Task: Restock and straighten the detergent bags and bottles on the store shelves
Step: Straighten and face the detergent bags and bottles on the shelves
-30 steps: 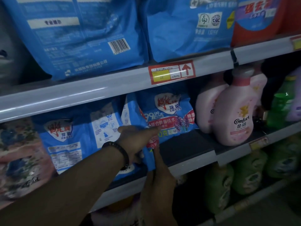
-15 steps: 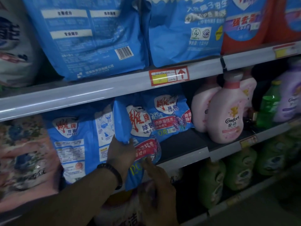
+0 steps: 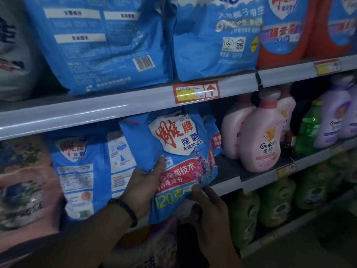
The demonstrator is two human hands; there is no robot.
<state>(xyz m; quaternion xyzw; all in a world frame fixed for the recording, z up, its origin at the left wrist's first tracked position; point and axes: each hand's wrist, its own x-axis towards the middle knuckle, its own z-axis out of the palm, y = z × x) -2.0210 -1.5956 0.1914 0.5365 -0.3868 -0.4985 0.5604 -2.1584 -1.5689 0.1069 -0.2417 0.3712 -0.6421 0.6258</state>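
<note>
Left hand (image 3: 144,183) and right hand (image 3: 207,202) both gripping soft blue plastic detergent bag (image 3: 179,159), now turned label-forward and lifted against grey middle shelf (image 3: 228,182); pink softener bottles (image 3: 259,140) just right. Seating it upright likely next.

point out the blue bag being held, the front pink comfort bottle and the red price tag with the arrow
blue bag (image 3: 173,144), head view, white logo patch
pink Comfort bottle (image 3: 264,136), head view, body above label
red price tag (image 3: 196,92), head view, middle of tag
</note>
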